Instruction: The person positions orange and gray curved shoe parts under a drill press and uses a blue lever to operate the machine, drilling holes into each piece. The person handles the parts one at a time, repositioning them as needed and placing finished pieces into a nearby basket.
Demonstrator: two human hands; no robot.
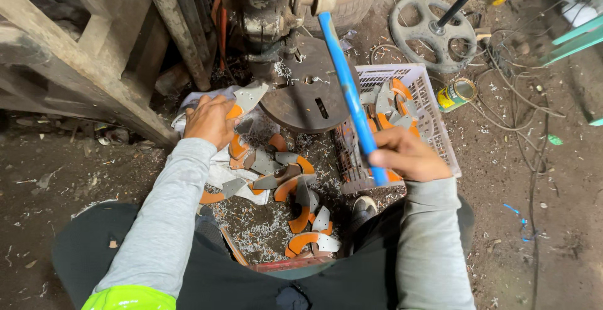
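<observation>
My right hand (408,154) grips the lower end of a long blue handle (349,90) that rises to the dark drill press (276,8). My left hand (210,120) rests on a grey and orange curved metal piece (248,98) at the top of a heap of similar pieces (286,181) spread on the floor. Between my hands sits the press's round metal table (308,99), covered with shavings. A white plastic crate (430,106) holds more of the orange and grey pieces, just behind my right hand.
Wooden beams (81,65) slant at the left. A spoked metal wheel (432,32), a yellow tin can (457,93) and loose wires (521,90) lie at the right on the dirt floor. Metal shavings cover the ground by my shoe (363,208).
</observation>
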